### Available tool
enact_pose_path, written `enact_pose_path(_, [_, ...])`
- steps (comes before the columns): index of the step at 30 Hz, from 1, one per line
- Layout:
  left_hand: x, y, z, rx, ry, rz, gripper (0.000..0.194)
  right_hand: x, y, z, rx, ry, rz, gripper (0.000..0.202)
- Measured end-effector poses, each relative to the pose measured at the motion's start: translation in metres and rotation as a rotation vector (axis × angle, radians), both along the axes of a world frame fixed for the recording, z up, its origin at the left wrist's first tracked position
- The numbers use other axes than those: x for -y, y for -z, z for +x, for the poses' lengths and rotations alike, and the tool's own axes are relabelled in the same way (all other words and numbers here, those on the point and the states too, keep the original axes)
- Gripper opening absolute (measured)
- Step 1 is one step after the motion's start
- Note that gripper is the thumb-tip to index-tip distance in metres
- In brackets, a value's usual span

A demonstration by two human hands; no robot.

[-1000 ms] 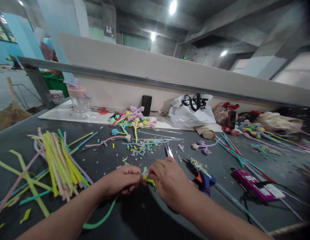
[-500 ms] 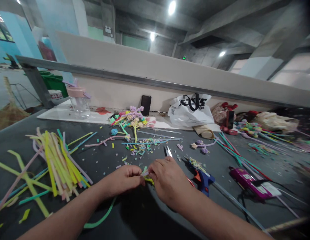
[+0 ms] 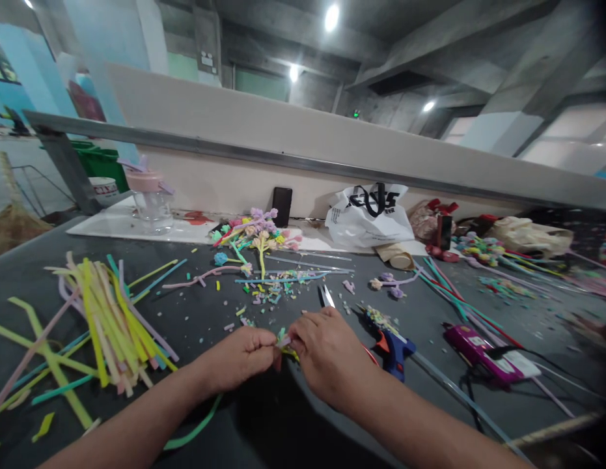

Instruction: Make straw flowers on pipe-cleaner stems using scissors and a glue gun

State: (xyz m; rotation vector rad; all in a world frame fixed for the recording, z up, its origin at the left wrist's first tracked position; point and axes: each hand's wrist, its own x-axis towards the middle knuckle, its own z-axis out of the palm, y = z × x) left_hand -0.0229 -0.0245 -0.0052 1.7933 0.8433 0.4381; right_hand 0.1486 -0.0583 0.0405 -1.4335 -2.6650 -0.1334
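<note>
My left hand (image 3: 244, 355) is closed in a pinch on a green fuzzy craft stem; the stem's loose length (image 3: 200, 426) curves out below the wrist. Fingertip to fingertip with it, my right hand (image 3: 327, 355) pinches a small lilac stem piece (image 3: 285, 341). Bits of green and yellow show between the fingers, but how the pieces join is hidden. Just beyond my right hand lie scissors (image 3: 327, 297), blades pointing away, their orange handle partly covered by the hand. A blue glue gun (image 3: 396, 355) rests to the right of it.
Left lies a bundle of yellow and pink stems (image 3: 110, 319). Finished-looking fuzzy flowers (image 3: 261, 238) and scattered clippings (image 3: 278, 286) are ahead. A purple device (image 3: 478, 352) with a cord sits right. A jug (image 3: 151, 205), phone (image 3: 282, 205) and white bag (image 3: 368, 215) stand along the back.
Both hands stay together in almost the same pose, with the fingertips shifting only slightly around the small pieces. The whole view has moved a little, so the table things appear slightly further left.
</note>
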Motion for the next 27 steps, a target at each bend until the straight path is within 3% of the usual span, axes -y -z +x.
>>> enact_pose_path(4, [0.000, 0.001, -0.002, 0.048, -0.008, -0.089, 0.022, -0.001, -0.006, 0.005, -0.118, 0.022, -0.034, 0.014])
enact_pose_path(8, [-0.002, 0.007, -0.005, 0.276, -0.040, -0.342, 0.024, 0.003, -0.010, 0.019, -0.418, 0.160, 0.028, 0.012])
enact_pose_path(12, [-0.004, 0.013, -0.004, 0.457, -0.050, -0.485, 0.024, 0.013, 0.008, 0.028, -0.693, 0.248, 0.048, 0.014])
enact_pose_path(16, [-0.004, 0.017, -0.003, 0.477, -0.044, -0.509, 0.022, 0.021, 0.033, 0.022, -0.859, 0.311, -0.004, 0.014])
enact_pose_path(21, [-0.004, 0.020, -0.003, 0.436, -0.034, -0.503, 0.023, 0.027, 0.037, 0.007, -0.957, 0.264, -0.067, 0.014])
enact_pose_path(27, [-0.002, 0.021, -0.004, 0.440, -0.019, -0.540, 0.024, 0.029, 0.034, -0.009, -1.033, 0.121, -0.052, 0.030])
